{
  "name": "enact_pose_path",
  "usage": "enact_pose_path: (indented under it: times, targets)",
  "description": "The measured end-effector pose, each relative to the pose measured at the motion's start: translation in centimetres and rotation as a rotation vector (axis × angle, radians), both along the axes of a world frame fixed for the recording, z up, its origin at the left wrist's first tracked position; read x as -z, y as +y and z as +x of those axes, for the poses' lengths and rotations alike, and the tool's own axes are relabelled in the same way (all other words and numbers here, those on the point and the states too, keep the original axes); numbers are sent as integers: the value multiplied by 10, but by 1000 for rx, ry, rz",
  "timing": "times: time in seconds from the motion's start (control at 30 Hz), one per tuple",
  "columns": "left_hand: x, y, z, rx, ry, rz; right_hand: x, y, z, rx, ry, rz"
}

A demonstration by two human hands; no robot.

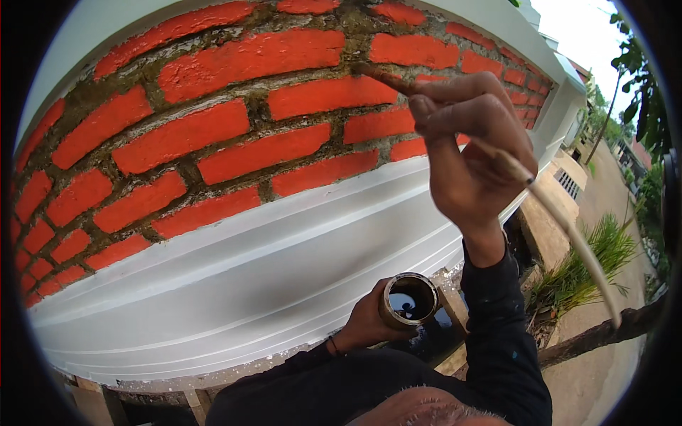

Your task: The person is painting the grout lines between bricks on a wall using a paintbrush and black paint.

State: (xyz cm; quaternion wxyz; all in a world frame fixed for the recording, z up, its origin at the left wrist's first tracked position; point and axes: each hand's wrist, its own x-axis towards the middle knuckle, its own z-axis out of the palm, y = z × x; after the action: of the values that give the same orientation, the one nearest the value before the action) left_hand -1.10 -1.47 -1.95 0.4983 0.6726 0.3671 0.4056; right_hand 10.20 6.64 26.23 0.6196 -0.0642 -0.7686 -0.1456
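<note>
My right hand (472, 135) is raised at the wall, its fingers closed round a thin paintbrush (387, 75). The dark bristle end of the brush touches the mortar joint between painted red bricks (252, 60). A pale handle end sticks out behind the hand. Lower down, my left hand (366, 319) grips a round open can (410, 299) from its left side. Dark, shiny liquid stands inside the can and mirrors the light. The mortar (259, 106) between the bricks looks dark and grey-brown.
Below the bricks runs a white moulded ledge (270, 277). A long pale stick or tube (579, 248) slants down at the right, above a brown branch (604, 332). Green spiky leaves (586, 273) grow beside a dirt path (607, 184). White trim frames the brickwork.
</note>
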Motion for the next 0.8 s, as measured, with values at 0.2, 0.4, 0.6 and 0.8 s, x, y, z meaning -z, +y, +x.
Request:
enact_pose_path:
  times: [0.2, 0.4, 0.6, 0.8]
  targets:
    - [5, -1, 1, -37, -98, 66, 11, 34, 50, -6, 166, -1]
    - [1, 18, -5, -116, -110, 157, 34, -25, 90, -141, 129, -537]
    - [0, 28, -8, -121, -67, 218, 69, -80, 96, -10, -76, -1059]
    - [3, 28, -10, -93, -82, 194, 96, -72, 86, 9, -283, -1225]
